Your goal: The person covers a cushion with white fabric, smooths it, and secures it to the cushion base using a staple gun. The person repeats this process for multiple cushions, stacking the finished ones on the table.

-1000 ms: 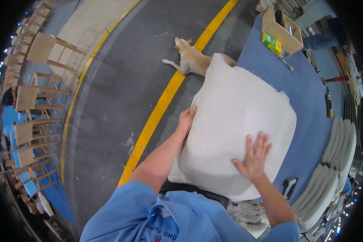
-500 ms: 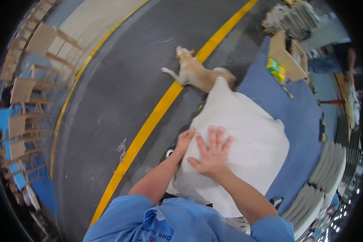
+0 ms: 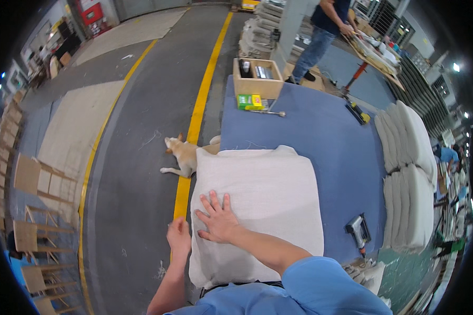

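A square, off-white fabric-covered cushion (image 3: 273, 210) lies at the near left of the blue tabletop (image 3: 347, 173). My right hand (image 3: 219, 220) rests flat on its left part, fingers spread. Just beside the cushion's left edge is my left hand (image 3: 179, 234), its fingers curled in. Whether anything is inside those fingers is hidden. To the right of the cushion lies a grey and black staple gun (image 3: 358, 231).
A wooden box (image 3: 242, 84), a green-yellow carton (image 3: 248, 102) and a metal tool (image 3: 270, 112) sit at the table's far end. Stacked cushions (image 3: 410, 205) line its right side. A dog (image 3: 185, 155) lies on the floor at left. Another person (image 3: 315, 44) works beyond.
The view has tilted up and turned, showing more of the table. My left hand has come off the cushion's edge to its left and curled. My right hand stays flat on the cushion.
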{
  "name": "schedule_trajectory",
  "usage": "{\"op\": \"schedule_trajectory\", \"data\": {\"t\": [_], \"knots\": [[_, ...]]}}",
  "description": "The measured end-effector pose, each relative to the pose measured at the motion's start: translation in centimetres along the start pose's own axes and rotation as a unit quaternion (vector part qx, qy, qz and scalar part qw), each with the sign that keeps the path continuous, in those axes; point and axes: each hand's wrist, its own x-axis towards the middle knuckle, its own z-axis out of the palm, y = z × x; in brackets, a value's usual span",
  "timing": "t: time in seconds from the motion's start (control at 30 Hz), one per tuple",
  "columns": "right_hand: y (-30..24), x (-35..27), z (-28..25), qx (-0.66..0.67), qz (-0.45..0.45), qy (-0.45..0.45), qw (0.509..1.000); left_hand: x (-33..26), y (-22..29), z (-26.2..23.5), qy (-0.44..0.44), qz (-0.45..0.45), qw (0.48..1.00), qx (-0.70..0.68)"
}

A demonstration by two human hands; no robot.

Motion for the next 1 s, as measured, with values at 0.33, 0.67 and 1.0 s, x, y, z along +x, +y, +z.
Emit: {"op": "schedule_trajectory", "data": {"t": [0.33,0.67,1.0], "knots": [[0.0,0.1,1.5,0.017,0.015,0.053,0.998,-8.1,1.9,3.4,-0.141,0.011,0.99,0.003],[7.9,-2.8,4.4,0.391,0.04,0.379,0.838,-6.2,4.0,5.5,-0.079,-0.015,0.997,0.015],[18.9,-21.5,3.4,0.278,0.61,0.182,0.719,-4.1,4.5,5.3,-0.065,-0.164,0.983,0.042]]}}
